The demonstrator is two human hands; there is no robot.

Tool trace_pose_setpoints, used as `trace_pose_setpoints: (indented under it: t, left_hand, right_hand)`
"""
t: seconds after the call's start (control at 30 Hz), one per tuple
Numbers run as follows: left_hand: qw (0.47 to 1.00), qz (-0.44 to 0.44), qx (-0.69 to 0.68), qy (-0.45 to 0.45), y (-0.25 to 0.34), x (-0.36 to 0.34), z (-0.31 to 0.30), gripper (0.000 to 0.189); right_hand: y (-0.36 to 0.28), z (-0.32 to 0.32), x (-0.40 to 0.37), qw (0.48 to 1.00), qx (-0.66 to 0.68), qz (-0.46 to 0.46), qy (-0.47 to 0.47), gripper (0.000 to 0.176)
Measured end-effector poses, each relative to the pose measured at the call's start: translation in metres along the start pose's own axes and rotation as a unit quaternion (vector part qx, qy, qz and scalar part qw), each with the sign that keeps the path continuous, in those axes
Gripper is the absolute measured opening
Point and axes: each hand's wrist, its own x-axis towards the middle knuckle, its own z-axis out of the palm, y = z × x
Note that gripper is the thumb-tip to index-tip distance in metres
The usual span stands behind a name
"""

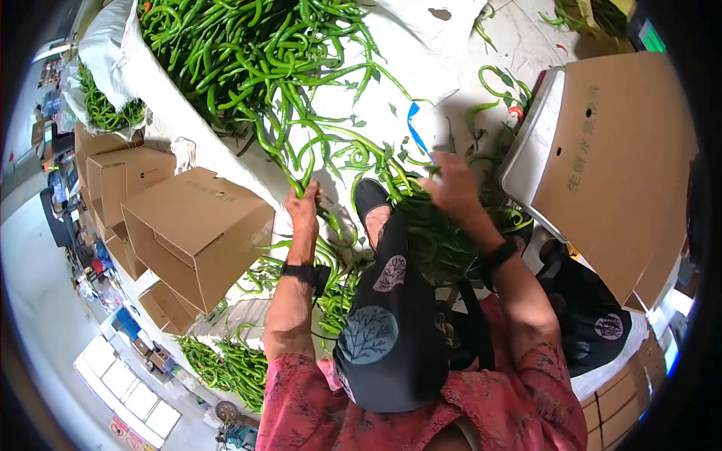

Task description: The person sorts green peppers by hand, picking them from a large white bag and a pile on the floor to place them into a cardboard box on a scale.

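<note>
Long green peppers point(241, 52) are heaped on a white sheet point(421, 45) at the top of the view. My left hand point(304, 204) is closed around a few green peppers point(298, 185) at the lower edge of the heap. To the right, my right hand point(455, 184) is raised over a dark green bunch of peppers point(432, 225); it is blurred, and whether its fingers hold anything is unclear. Just above that hand lies a blue strip point(415, 131). Between my hands, loose peppers and leaves lie near a black shoe point(370, 197).
Open cardboard boxes point(197, 218) stand at the left. A large cardboard box point(613, 165) is at the right, beside a pale metal-edged tray point(532, 139). More peppers point(226, 368) lie at the lower left, and a white sack point(105, 52) is at the upper left.
</note>
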Motion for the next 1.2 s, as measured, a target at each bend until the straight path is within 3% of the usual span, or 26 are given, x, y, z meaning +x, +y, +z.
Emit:
trace_pose_setpoints:
  t: [0.03,0.1,0.17,0.2,0.23,0.3,0.37,0.43,0.57,0.67,0.73,0.77,0.83,0.87,0.93,0.97,1.03,1.07,1.1,1.13,1.17,1.2]
  left_hand:
    - [1.0,-0.029,-0.004,0.006,0.006,0.009,0.008,0.025]
    - [0.999,0.032,-0.03,0.017,-0.003,0.037,0.023,0.024]
    - [0.973,0.177,0.123,0.082,-0.021,0.078,0.027,0.023]
    - [0.941,0.254,0.198,0.102,-0.022,0.083,0.031,0.03]
    - [0.942,0.251,0.199,0.103,-0.017,0.085,0.035,0.03]
    - [0.849,0.353,0.376,0.112,-0.013,0.087,0.043,0.04]
    - [0.871,0.314,0.36,0.117,-0.004,0.081,0.048,0.048]
    - [0.846,0.245,0.463,0.097,0.007,0.074,0.048,0.048]
    - [0.85,0.225,0.472,0.064,-0.012,0.071,0.042,0.05]
    - [0.842,0.198,0.502,0.012,-0.008,0.058,0.052,0.044]
    - [0.851,0.241,0.466,0.017,-0.016,0.048,0.066,0.043]
    - [0.856,0.283,0.431,0.025,-0.017,0.042,0.072,0.041]
    - [0.854,0.293,0.429,0.019,-0.018,0.034,0.09,0.037]
    - [0.856,0.286,0.43,-0.021,-0.014,0.032,0.095,0.037]
    - [0.847,0.294,0.426,-0.117,-0.009,0.022,0.104,0.039]
    - [0.835,0.31,0.421,-0.169,-0.003,0.013,0.105,0.041]
    - [0.825,0.284,0.434,-0.225,0.007,0.0,0.105,0.038]
    - [0.813,0.27,0.443,-0.264,0.01,-0.002,0.102,0.04]
    - [0.799,0.254,0.452,-0.304,0.011,-0.002,0.097,0.043]
    - [0.802,0.277,0.445,-0.285,0.006,0.002,0.086,0.042]
    - [0.819,0.237,0.461,-0.246,0.017,0.002,0.076,0.045]
    - [0.835,0.267,0.434,-0.206,0.01,0.01,0.061,0.031]
  right_hand:
    - [-0.016,0.014,0.006,0.999,0.03,-0.012,-0.013,0.065]
    - [-0.042,0.04,0.021,0.996,-0.021,0.06,-0.058,0.069]
    - [-0.046,0.064,0.029,0.998,-0.038,0.051,-0.03,0.065]
    - [-0.043,0.074,0.033,0.992,-0.035,0.099,-0.074,0.059]
    - [-0.038,0.086,0.035,0.982,-0.033,0.147,-0.117,0.054]
    - [-0.011,0.102,0.031,0.991,-0.03,0.111,-0.07,0.044]
    - [0.001,0.093,0.032,0.957,-0.104,0.179,-0.201,0.034]
    - [0.026,0.084,0.013,0.953,-0.118,0.165,-0.224,0.031]
    - [0.034,0.031,-0.037,0.942,-0.165,0.202,-0.212,0.022]
    - [0.022,-0.012,-0.042,0.892,-0.263,0.221,-0.295,0.019]
    - [0.012,-0.025,-0.025,0.953,-0.219,0.146,-0.152,0.029]
    - [0.007,-0.025,-0.013,0.953,-0.22,0.144,-0.15,0.029]
    - [-0.007,-0.017,0.017,0.987,-0.127,0.097,-0.02,0.03]
    - [-0.017,-0.01,0.029,0.987,-0.128,0.097,-0.019,0.03]
    - [-0.032,0.001,0.047,0.99,-0.087,-0.075,0.084,0.028]
    - [-0.023,0.01,0.051,0.99,-0.087,-0.075,0.084,0.028]
    - [0.008,0.034,0.049,0.986,-0.012,-0.106,-0.128,0.029]
    - [0.01,0.035,0.045,0.986,-0.016,-0.101,-0.128,0.029]
    - [0.012,0.037,0.038,0.978,-0.084,-0.031,-0.187,0.029]
    - [0.015,0.038,0.029,0.957,-0.149,0.042,-0.244,0.029]
    - [0.022,0.038,0.021,0.957,-0.15,0.052,-0.244,0.029]
    - [0.031,0.036,0.014,0.971,-0.106,0.095,-0.193,0.029]
